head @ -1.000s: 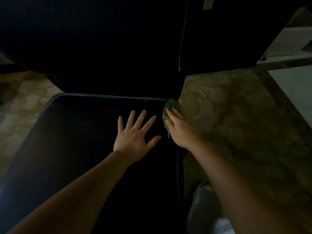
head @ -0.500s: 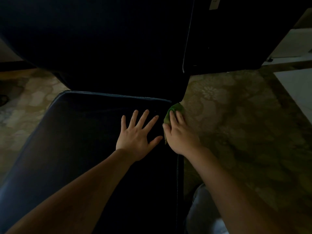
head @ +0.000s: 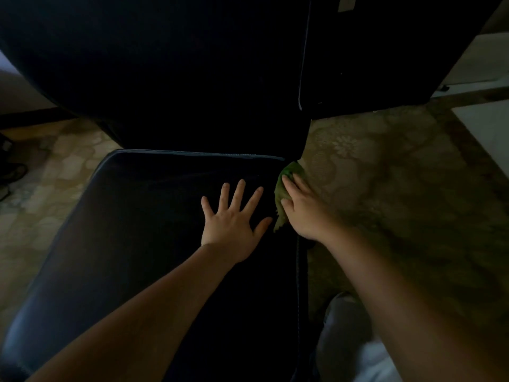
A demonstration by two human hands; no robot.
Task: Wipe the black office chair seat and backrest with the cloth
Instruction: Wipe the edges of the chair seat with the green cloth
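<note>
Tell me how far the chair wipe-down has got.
Done: cannot tell; the dark seat shows no wiped patch in this dim light. In hand: the right hand presses the green cloth on the seat's right rear corner while the left hand lies flat on the seat beside it. Left: likely the rest of the seat and the backrest, which no hand touches.

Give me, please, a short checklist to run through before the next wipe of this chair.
1. Cloth under right hand, pressed at the seat's right rear corner: ok.
2. Left hand flat on seat, bracing it: ok.
3. Left thumb clear of cloth: cannot tell, very close.
4. Seat clean: cannot tell, too dark.
5. Backrest wiped: cannot tell.
</note>
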